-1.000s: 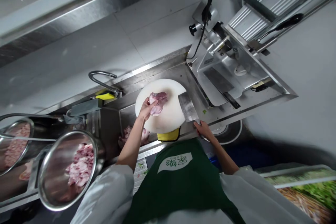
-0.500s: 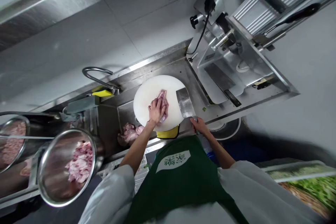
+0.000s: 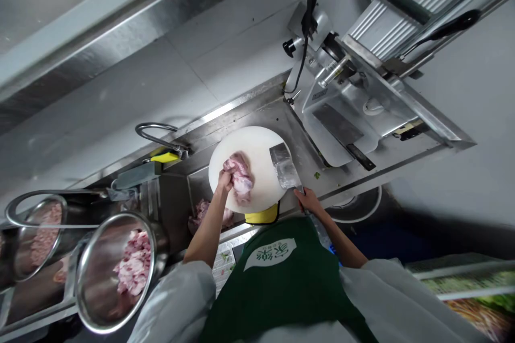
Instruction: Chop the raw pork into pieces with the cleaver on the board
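A piece of raw meat (image 3: 241, 179) lies on the round white cutting board (image 3: 261, 144), left of its middle. My left hand (image 3: 225, 179) is closed on the left edge of that piece, fingers partly hidden by it. In my right hand (image 3: 307, 200) is the handle of a cleaver (image 3: 284, 165); its broad blade rests flat over the board's right edge. More raw meat (image 3: 199, 215) sits in the sink left of the board, partly covered by my left forearm. A yellow cloth or pad (image 3: 262, 215) shows under the board's near edge.
A steel bowl (image 3: 84, 278) with cut meat stands at the lower left, near another pot (image 3: 24, 257) of minced meat. A faucet (image 3: 156, 127) rises behind the sink. On the right are a slicing machine (image 3: 333, 64) and a second cleaver (image 3: 340, 126).
My left hand was lying on top of the meat; now it grips the left edge, and the piece looks turned and shifted left. The right hand and cleaver stay about where they were.
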{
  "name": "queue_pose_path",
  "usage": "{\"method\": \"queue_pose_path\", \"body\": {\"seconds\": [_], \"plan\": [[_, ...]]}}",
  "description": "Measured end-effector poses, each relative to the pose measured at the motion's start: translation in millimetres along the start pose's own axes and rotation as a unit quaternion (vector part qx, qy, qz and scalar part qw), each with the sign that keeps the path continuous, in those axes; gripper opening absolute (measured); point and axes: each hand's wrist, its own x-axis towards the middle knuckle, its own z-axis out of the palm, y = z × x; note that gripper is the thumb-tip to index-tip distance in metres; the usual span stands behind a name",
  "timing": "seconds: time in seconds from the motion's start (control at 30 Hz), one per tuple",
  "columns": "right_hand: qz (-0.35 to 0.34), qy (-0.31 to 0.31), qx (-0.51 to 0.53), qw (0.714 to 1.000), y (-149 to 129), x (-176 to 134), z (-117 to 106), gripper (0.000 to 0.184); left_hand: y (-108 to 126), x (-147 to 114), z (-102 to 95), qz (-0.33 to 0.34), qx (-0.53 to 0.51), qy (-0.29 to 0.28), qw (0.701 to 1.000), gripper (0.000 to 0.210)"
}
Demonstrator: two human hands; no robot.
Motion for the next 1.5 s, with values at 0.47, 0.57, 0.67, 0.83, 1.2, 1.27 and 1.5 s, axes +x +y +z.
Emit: {"method": "queue_pose_path", "body": {"seconds": [0.47,0.57,0.67,0.83,1.2,1.27,1.5], "plan": [[-0.014,-0.001,-0.034,0.999,-2.5,2.7,-6.8,0.03,1.2,-47.0,-61.1,0.268,0.134,-0.053,0.953,0.051],[-0.013,0.002,-0.037,0.999,0.5,2.1,-3.9,0.032,-24.8,-44.6,-66.6,0.234,0.25,0.018,0.939,0.021],[-0.029,-0.004,-0.04,0.999,5.2,4.4,-0.1,0.032,-24.6,-32.6,-31.9,0.284,0.319,0.076,0.901,0.026],[-0.021,-0.006,-0.037,0.999,4.6,7.8,1.0,0.034,-24.2,-24.1,54.3,0.226,0.521,0.105,0.816,0.071],[0.0,-0.007,-0.013,1.0,-0.2,4.9,-3.2,0.028,-90.1,-85.9,10.3,0.289,0.504,0.058,0.812,0.066],[0.003,-0.013,-0.006,1.0,0.0,5.2,-2.3,0.029,-97.8,-94.4,-0.3,0.29,0.457,0.054,0.839,0.06],[-0.009,-0.021,-0.012,1.0,1.8,6.0,-5.9,0.026,-104.6,-121.2,-40.6,0.212,0.483,-0.038,0.849,0.018]]}}
